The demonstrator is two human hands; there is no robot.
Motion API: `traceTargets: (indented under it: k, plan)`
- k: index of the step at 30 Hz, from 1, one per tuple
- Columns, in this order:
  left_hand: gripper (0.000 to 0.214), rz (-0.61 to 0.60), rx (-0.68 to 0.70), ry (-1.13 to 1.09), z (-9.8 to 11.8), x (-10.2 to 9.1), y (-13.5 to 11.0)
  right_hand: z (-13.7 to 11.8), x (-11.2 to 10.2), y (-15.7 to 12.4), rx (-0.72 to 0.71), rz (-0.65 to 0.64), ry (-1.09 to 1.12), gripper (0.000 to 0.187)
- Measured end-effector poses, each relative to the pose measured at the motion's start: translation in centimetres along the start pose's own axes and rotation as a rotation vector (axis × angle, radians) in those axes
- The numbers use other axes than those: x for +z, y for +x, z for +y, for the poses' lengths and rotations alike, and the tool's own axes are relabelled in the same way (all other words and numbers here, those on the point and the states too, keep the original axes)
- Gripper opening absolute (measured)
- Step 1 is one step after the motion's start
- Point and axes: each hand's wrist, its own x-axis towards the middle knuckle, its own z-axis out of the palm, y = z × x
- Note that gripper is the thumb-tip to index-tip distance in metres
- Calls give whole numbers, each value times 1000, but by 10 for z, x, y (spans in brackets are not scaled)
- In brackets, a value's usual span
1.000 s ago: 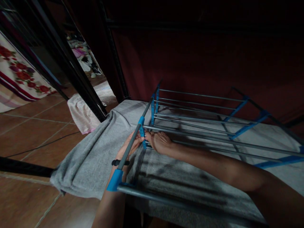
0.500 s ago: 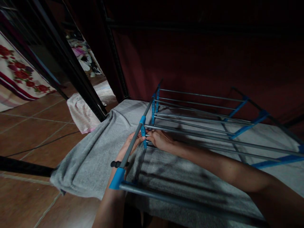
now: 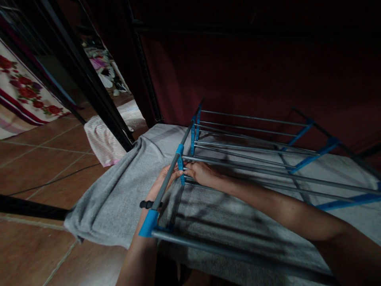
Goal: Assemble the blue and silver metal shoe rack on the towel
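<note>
A rack of grey metal tubes point(image 3: 262, 167) with blue plastic connectors lies on a grey blanket. At its left end, my left hand point(image 3: 168, 174) is closed on a blue connector point(image 3: 180, 165), reaching behind the slanted side tube point(image 3: 166, 180). My right hand point(image 3: 199, 172) comes from the right, between the rods, its fingers pinched round the end of a metal rod where it meets that connector. The fingertips of both hands are close together, and the rod's end is hidden by them. A blue corner piece point(image 3: 149, 223) joins the nearest tube to the side tube.
The grey blanket point(image 3: 113, 198) covers a low platform with black metal posts point(image 3: 98, 87). Behind the rack hangs a dark red curtain point(image 3: 238, 75). To the left are a tiled floor point(image 3: 35, 171), a striped cloth point(image 3: 102, 139) and a floral fabric point(image 3: 28, 89).
Both hands stay at the same connector with almost the same grip. The rack has shifted very slightly in view.
</note>
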Motion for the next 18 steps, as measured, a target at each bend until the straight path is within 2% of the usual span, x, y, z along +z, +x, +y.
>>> traceTargets:
  k: [10, 18]
  plan:
    - [34, 21, 10, 3, 8, 9, -1, -2, -3, 0, -24, -2, -13, 26]
    - [33, 10, 5, 52, 3, 6, -1, -6, -5, 1, 33, -8, 12, 27]
